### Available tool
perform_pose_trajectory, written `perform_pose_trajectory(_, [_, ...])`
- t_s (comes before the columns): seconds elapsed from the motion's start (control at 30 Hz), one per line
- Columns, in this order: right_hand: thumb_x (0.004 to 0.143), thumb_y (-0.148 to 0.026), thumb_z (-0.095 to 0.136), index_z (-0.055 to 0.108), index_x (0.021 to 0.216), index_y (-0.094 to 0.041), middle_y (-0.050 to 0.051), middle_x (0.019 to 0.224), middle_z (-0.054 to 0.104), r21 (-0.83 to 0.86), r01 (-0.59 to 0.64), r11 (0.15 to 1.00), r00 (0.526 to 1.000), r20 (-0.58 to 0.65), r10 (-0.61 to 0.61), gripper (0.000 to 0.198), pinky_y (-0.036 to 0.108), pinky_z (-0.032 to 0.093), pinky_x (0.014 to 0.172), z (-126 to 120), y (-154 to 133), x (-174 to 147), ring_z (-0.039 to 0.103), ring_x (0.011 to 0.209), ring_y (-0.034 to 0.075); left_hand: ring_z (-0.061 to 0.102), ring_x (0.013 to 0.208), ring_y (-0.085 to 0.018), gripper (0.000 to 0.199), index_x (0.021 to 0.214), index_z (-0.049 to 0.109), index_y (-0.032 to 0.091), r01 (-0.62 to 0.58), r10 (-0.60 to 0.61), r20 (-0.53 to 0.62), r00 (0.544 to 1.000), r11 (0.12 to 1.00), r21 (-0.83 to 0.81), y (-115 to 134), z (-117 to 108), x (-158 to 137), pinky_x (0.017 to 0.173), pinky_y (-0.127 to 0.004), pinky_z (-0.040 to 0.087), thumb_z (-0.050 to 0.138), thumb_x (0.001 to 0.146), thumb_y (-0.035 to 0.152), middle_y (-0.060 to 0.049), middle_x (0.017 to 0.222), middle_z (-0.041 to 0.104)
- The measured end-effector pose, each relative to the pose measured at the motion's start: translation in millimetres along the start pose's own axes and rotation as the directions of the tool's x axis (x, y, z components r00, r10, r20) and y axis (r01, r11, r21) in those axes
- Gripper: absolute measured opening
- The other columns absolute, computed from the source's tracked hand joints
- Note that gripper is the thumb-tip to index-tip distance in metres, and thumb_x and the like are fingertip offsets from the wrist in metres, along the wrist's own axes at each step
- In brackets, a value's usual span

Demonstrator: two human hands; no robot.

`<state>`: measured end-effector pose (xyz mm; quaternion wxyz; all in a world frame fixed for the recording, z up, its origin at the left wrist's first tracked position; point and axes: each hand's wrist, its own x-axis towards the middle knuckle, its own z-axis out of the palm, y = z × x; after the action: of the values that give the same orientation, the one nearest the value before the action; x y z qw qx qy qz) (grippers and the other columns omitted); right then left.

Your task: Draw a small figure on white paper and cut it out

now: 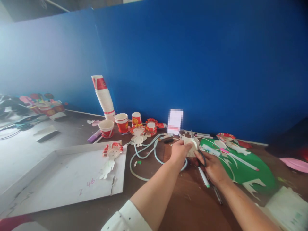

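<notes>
In the head view, my left hand (pixel 181 153) is closed on a white paper piece (pixel 192 151), its thumb lying across the near face. Beside it, my right hand (pixel 214 167) grips a pair of scissors (pixel 204 158) by the dark handles. The scissor blades reach up around the paper, and their exact contact is hard to see. Under my right hand lie a white marker with a green end (pixel 204 177) and a slim dark pen (pixel 218 195). A round green sheet (pixel 258 171) with paper scraps and a pink marker (pixel 240 159) spreads to the right.
A white cardboard tray (pixel 72 173) on the left bears a paper figure with a red frill (pixel 113 152). Red-and-white paper cups (pixel 106 129) and a tall cup stack (pixel 104 98) stand before the blue partition (pixel 192 64). A pale cable (pixel 134 175) coils mid-table.
</notes>
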<state>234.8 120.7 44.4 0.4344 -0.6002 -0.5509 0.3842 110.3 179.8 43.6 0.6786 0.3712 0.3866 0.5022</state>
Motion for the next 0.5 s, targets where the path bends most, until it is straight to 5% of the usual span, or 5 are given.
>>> perform_pose_trajectory(0.27, [0.081, -0.058, 0.060, 0.072, 0.074, -0.022, 0.000, 0.059, 0.061, -0.079, 0.039, 0.996, 0.998, -0.051, -0.043, 0.039, 0.026, 0.037, 0.053, 3.5, -2.9, -0.2, 0.052, 0.057, 0.017, 0.058, 0.053, -0.016, 0.019, 0.075, 0.065, 0.013, 0.016, -0.016, 0.018, 1.000, 1.000, -0.017, -3.5, -2.7, 3.1, 0.053, -0.028, 0.046, 0.073, 0.067, 0.028, -0.006, 0.064, 0.063])
perform_pose_trajectory(0.5, [0.074, -0.057, 0.069, 0.074, 0.101, -0.023, -0.001, 0.063, 0.065, 0.198, -0.034, 0.980, 0.975, -0.208, 0.076, 0.043, 0.027, 0.043, 0.052, 1.8, 2.9, 4.2, 0.057, 0.057, 0.018, 0.058, 0.055, -0.014, 0.020, 0.083, 0.069, 0.012, 0.032, -0.032, 0.032, 0.999, 0.999, -0.002, 2.1, -3.9, 0.9, 0.056, -0.026, 0.047, 0.074, 0.068, 0.025, -0.006, 0.068, 0.066])
